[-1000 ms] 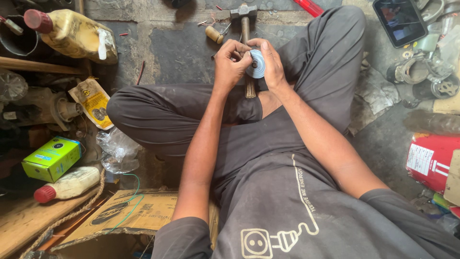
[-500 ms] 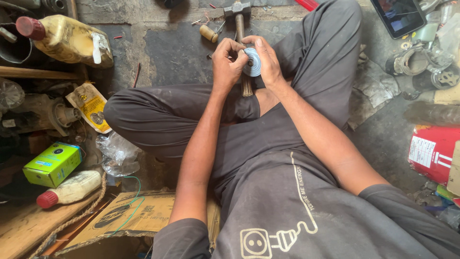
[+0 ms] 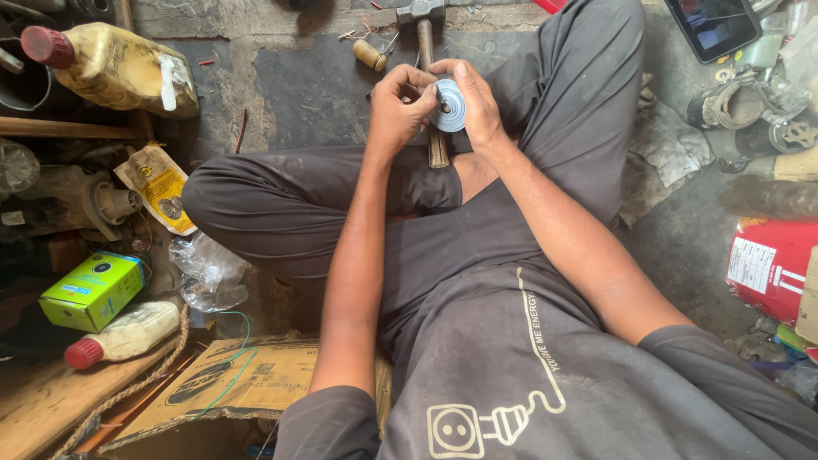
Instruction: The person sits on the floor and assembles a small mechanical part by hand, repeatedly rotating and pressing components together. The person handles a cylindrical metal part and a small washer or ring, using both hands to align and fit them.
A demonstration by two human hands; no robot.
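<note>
I sit cross-legged on a concrete floor and hold a small round blue-grey disc (image 3: 449, 106) with a dark centre hole, out in front of my knees. My right hand (image 3: 479, 104) cups the disc from the right and behind. My left hand (image 3: 399, 109) pinches at the disc's left edge, its fingertips at the centre. A hammer (image 3: 429, 51) with a wooden handle lies on the floor just beyond and beneath my hands.
A yellow oil jug with a red cap (image 3: 111, 61) lies at far left. A green box (image 3: 92, 290), a white bottle with a red cap (image 3: 123, 336) and cardboard (image 3: 230, 383) lie at left. A tablet (image 3: 711, 25), metal parts (image 3: 741, 102) and a red canister (image 3: 771, 268) lie at right.
The view has shifted slightly, so my hands sit a little higher in the frame. Both hands stay on the disc, with the fingers shifting a little on it.
</note>
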